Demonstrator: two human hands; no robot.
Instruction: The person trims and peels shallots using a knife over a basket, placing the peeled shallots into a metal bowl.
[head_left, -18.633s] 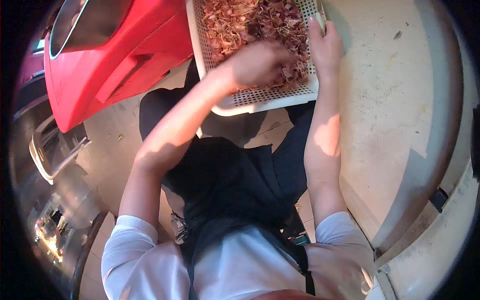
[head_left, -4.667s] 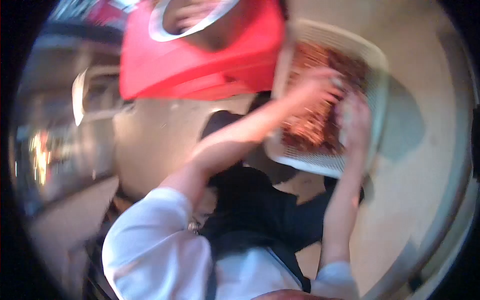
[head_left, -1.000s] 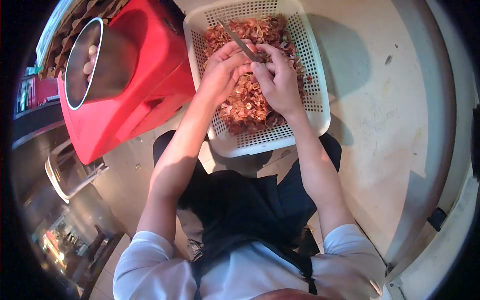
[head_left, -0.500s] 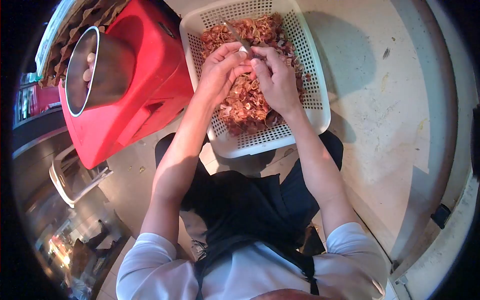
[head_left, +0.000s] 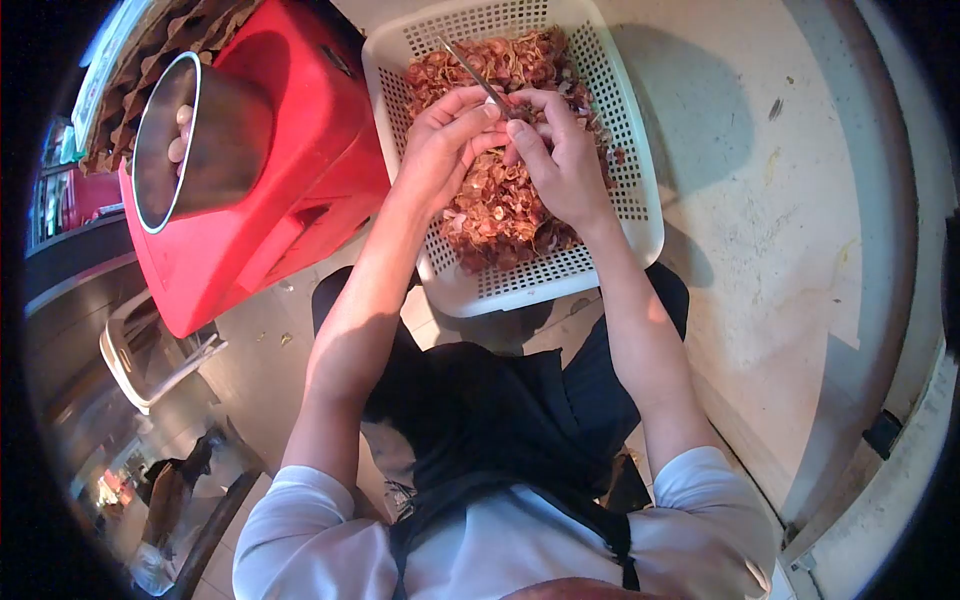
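Over a white perforated basket (head_left: 632, 215) my two hands meet, fingertips nearly touching. My right hand (head_left: 562, 165) is closed on a small knife (head_left: 468, 63), whose thin blade points up and to the left. Fingers pinched, my left hand (head_left: 445, 148) holds a small pale bulb (head_left: 491, 101), mostly covered by the fingers; it looks like a shallot or garlic clove. Beneath both hands, the basket is heaped with reddish-brown papery peels (head_left: 495, 220).
At left, a metal pot (head_left: 225, 145) with several small pinkish bulbs (head_left: 178, 150) inside stands on a red plastic stool (head_left: 320, 130). Behind it are cardboard egg trays (head_left: 125, 100). A white chair-like frame (head_left: 125, 370) is lower left. A pale surface (head_left: 780, 250) extends to the right.
The knife has turned slightly, so more of its blade shows above the fingers. My right thumb and fingers have shifted a little; the pale bulb is more covered.
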